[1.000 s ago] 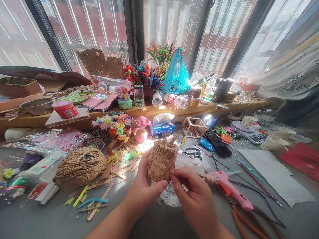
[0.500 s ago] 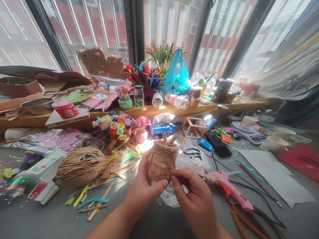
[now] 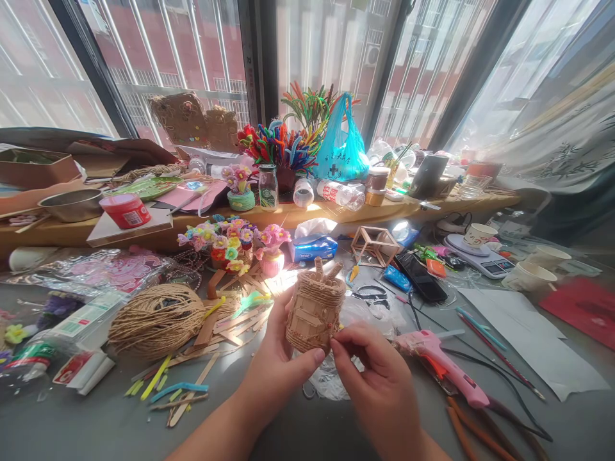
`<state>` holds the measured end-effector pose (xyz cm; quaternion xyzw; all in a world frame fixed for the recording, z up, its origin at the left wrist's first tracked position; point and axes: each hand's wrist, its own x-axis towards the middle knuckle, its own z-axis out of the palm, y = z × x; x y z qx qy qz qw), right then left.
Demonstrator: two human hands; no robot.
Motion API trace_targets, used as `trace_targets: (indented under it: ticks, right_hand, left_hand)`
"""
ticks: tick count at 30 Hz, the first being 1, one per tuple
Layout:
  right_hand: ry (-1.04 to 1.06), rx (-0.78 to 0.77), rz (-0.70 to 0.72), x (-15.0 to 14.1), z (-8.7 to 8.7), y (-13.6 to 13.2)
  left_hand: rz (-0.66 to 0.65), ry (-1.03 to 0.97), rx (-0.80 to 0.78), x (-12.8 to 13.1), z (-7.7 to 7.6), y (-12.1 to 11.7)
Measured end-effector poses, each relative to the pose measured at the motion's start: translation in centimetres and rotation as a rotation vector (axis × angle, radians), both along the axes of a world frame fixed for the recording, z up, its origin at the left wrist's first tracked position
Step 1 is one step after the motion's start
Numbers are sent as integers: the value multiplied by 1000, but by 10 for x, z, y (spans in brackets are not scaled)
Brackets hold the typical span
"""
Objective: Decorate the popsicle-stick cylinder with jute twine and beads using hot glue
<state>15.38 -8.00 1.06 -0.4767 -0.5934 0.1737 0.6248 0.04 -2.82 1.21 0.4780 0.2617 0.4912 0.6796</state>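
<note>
A small twine-wrapped craft pot [image 3: 314, 310] is held up above the table, with rope coiled round its top and bottom edges and flat wooden pieces on its side. Short twine-covered stubs stick up from its top. My left hand [image 3: 276, 358] is wrapped round its left side and base, the thumb across the lower front. At the pot's lower right edge, my right hand [image 3: 377, 378] has thumb and forefinger pinched together; whatever lies between the fingertips is too small to make out. Crumpled clear plastic [image 3: 331, 378] lies beneath the pot.
A pink glue gun [image 3: 449, 365] with its cord lies at the right. Left of my hands are a ball of twine [image 3: 156, 320] and scattered craft sticks [image 3: 195, 390]. Scissors [image 3: 372, 294], a phone [image 3: 423, 278], a wooden frame [image 3: 375, 246] and a tissue pack [image 3: 313, 248] sit beyond.
Hardly anything differs. The pot and my right fingertips have shifted very slightly to the right; both hands keep the same grip.
</note>
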Motion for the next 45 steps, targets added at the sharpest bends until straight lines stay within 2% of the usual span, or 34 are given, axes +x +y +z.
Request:
trace_targets:
  ticks: [7, 18, 30, 36, 40, 45]
  right_hand:
    - [-171, 110, -71, 2, -3, 1]
    - [-182, 75, -91, 1, -2, 0]
    - [-208, 115, -95, 1, 0, 1]
    - [-219, 111, -86, -1, 0, 0]
    - [-189, 96, -74, 0, -2, -2]
    - [-53, 15, -26, -2, -9, -3]
  left_hand:
    - [9, 2, 2, -1, -3, 1]
    - [-16, 13, 33, -2, -8, 4]
    - [10, 41, 72, -2, -9, 4]
    - [36, 3, 9, -1, -4, 3]
    - [13, 1, 30, -1, -5, 4]
    - [-24, -19, 42, -1, -9, 6]
